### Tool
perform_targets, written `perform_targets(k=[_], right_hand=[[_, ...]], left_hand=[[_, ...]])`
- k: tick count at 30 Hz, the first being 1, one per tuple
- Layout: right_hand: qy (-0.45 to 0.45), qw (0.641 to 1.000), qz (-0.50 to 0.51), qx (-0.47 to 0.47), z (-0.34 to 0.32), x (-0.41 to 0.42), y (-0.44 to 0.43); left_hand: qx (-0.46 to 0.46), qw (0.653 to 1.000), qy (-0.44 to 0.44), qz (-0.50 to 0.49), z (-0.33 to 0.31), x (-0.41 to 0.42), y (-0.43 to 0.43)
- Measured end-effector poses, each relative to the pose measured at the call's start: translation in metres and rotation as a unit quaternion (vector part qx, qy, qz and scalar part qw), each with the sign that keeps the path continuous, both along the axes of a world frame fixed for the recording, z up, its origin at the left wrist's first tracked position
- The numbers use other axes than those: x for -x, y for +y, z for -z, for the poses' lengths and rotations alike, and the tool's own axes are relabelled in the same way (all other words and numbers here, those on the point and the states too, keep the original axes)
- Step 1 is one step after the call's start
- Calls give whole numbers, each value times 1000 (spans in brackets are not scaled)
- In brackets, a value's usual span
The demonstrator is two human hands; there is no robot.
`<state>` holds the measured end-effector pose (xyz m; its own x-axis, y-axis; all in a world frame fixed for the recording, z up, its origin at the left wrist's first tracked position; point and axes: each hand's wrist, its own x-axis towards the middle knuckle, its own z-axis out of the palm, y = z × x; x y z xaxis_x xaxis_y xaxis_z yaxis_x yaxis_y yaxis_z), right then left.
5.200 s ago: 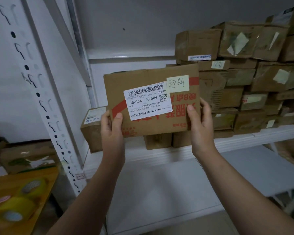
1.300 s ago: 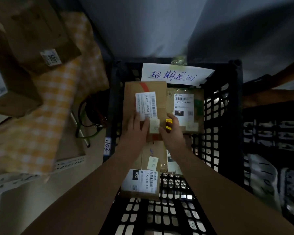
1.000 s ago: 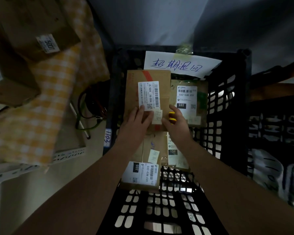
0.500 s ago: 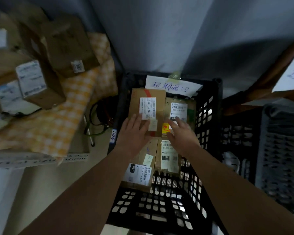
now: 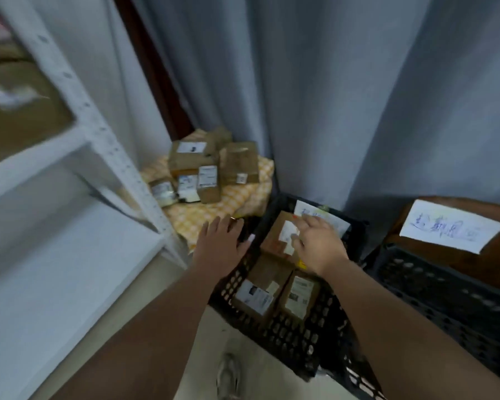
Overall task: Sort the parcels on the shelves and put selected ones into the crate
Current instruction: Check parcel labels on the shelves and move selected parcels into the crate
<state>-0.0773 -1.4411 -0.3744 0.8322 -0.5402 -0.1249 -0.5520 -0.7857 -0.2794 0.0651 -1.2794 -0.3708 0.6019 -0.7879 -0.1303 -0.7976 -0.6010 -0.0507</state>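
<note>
A black slatted crate (image 5: 295, 347) stands on the floor with several cardboard parcels lying flat in it. The parcel with the red stripe and white label (image 5: 277, 235) lies at the crate's far end, under a handwritten paper sign (image 5: 334, 219). My left hand (image 5: 221, 243) hovers over the crate's left rim, fingers spread and holding nothing. My right hand (image 5: 318, 243) is above the parcels inside the crate, fingers relaxed, also holding nothing.
A pile of parcels (image 5: 202, 168) sits on a yellow checked cloth (image 5: 211, 215) left of the crate. A white metal shelf (image 5: 70, 215) fills the left side. A second dark crate (image 5: 445, 293) and a wooden surface with a paper sign (image 5: 451, 226) are on the right. Grey curtain behind.
Both hands have let go of the red-striped parcel, which now lies in the crate, and have lifted away from it. My view has risen and swung toward the shelf.
</note>
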Motion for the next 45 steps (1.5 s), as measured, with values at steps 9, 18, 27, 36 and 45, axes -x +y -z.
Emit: perform_targets(k=[9,18,27,36,45], right_hand=[[-193,962,-182,68,-172,-75,143],[-238,911,-330,68,-240,-96,374],[-315,845,-431,-16,-261,-58,655],[-310,805,-501,-68,-256,-33,843],[-303,777,-546,-80,-255,-82,942]], left_hand=[[74,975,-121,-169,-183,-8,177],[95,916,-201,-335,-247,40,429],[103,864,-262,-418,-271,130,704],[90,832,-263,-481,-257,194,892],[128,801,-255,-527,-236,157,980]])
